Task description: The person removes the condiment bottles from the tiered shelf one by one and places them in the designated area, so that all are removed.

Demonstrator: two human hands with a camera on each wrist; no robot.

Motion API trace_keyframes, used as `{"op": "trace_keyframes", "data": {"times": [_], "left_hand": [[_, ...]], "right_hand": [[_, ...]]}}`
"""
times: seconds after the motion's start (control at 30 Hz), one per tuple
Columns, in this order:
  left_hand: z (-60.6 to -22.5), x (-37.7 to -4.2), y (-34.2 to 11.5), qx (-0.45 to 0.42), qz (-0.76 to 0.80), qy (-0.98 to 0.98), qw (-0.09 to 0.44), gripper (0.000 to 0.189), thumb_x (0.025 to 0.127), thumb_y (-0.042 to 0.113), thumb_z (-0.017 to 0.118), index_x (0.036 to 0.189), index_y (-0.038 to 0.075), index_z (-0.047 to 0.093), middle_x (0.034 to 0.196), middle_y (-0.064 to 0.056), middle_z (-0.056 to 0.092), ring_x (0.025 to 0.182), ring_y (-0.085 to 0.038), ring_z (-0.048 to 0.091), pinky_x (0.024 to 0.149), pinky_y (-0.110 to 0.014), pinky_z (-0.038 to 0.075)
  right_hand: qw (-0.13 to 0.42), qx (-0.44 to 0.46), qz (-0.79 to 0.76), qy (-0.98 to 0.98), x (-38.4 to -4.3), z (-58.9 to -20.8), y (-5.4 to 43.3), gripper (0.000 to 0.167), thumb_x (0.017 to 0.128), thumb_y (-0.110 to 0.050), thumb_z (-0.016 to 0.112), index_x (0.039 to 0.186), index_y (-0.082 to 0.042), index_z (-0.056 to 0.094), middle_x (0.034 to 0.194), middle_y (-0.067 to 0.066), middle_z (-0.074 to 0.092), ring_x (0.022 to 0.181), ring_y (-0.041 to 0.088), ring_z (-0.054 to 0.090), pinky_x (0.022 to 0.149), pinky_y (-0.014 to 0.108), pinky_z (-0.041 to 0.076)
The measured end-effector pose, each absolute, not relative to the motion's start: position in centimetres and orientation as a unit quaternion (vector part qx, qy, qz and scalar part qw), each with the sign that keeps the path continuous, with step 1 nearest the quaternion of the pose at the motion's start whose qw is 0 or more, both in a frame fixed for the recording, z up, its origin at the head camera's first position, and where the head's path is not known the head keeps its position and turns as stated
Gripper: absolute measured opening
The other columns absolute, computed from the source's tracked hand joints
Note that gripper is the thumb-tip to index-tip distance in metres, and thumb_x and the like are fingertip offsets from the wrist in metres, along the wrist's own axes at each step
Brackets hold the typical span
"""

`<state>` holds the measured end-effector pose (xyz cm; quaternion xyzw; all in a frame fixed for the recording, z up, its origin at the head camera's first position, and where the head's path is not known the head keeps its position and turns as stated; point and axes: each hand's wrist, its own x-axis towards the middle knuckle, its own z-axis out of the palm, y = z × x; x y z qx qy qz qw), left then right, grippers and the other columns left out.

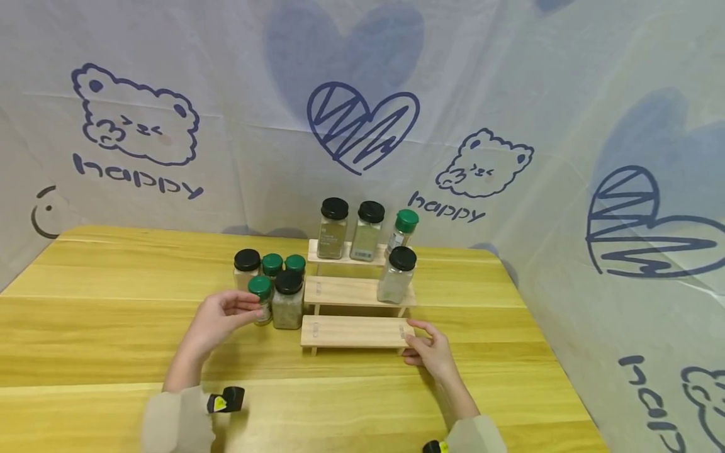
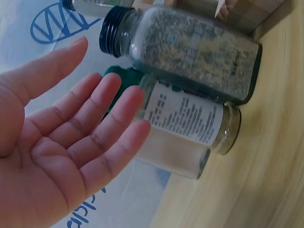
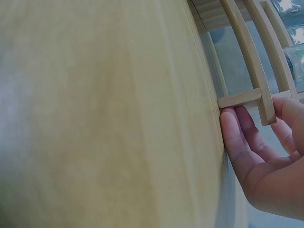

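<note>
My left hand [image 1: 214, 322] reaches beside a small green-capped spice jar [image 1: 260, 289], its fingers loosely extended. In the left wrist view the palm faces the camera, and the fingertips overlap that jar's green cap and white label [image 2: 183, 114]. Next to it stands a larger black-capped jar of dried flakes [image 2: 194, 54]. My right hand [image 1: 435, 353] grips the right end of the lowest step of a three-tier wooden rack [image 1: 357, 330]. In the right wrist view, its thumb lies at the board's end and the curled fingers reach underneath by the leg [image 3: 240, 99].
Behind the left hand's jar stand another black-capped jar [image 1: 247, 261] and two green-capped ones [image 1: 272, 264]. The top step holds two black-capped jars [image 1: 333, 229] and a green-capped one [image 1: 406, 221]. One black-capped jar [image 1: 398, 275] stands at the middle step's right. A printed cloth [image 1: 249, 126] hangs behind the table.
</note>
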<state>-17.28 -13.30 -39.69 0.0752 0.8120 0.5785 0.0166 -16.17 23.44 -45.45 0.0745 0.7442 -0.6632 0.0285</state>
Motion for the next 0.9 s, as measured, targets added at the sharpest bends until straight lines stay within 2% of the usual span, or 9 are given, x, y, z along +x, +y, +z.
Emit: {"op": "trace_keyframes", "data": {"times": [0.17,0.4,0.67,0.9], "left_hand": [[-39.5,-17.3,-12.7,0.087,0.585,0.806,0.019,0.035,0.082,0.011,0.065,0.107,-0.011,0.055,0.097,-0.017,0.062,0.081,-0.018,0.06,0.07,-0.023,0.049],[-38.7,-17.3,-11.0,0.099,0.607,0.788,0.013,0.033,0.082,0.01,0.065,0.106,-0.01,0.056,0.098,-0.019,0.061,0.081,-0.019,0.06,0.071,-0.032,0.051],[-38.3,-17.4,-9.4,0.121,0.614,0.78,-0.005,0.03,0.081,0.005,0.065,0.105,-0.01,0.057,0.099,-0.021,0.061,0.084,-0.023,0.06,0.069,-0.023,0.05],[-38.3,-17.8,-7.8,0.135,0.625,0.769,-0.004,0.029,0.08,0.003,0.066,0.104,-0.011,0.058,0.098,-0.023,0.061,0.084,-0.023,0.061,0.07,-0.023,0.05]], "right_hand": [[0.028,0.073,-0.661,0.746,-16.2,-45.4,23.4,0.036,0.087,0.003,0.053,0.122,0.005,0.048,0.075,0.02,0.063,0.062,0.022,0.062,0.056,0.033,0.054],[0.023,0.075,-0.659,0.748,-16.3,-45.4,23.4,0.035,0.087,0.003,0.053,0.121,0.005,0.049,0.076,0.02,0.063,0.062,0.023,0.062,0.056,0.033,0.054],[0.024,0.071,-0.659,0.748,-16.3,-45.4,23.5,0.034,0.087,0.004,0.053,0.121,0.006,0.049,0.076,0.02,0.063,0.062,0.024,0.062,0.056,0.033,0.054],[0.026,0.065,-0.659,0.749,-16.1,-45.4,23.5,0.035,0.087,0.004,0.052,0.121,0.006,0.048,0.076,0.022,0.063,0.061,0.023,0.062,0.056,0.032,0.054]]}}
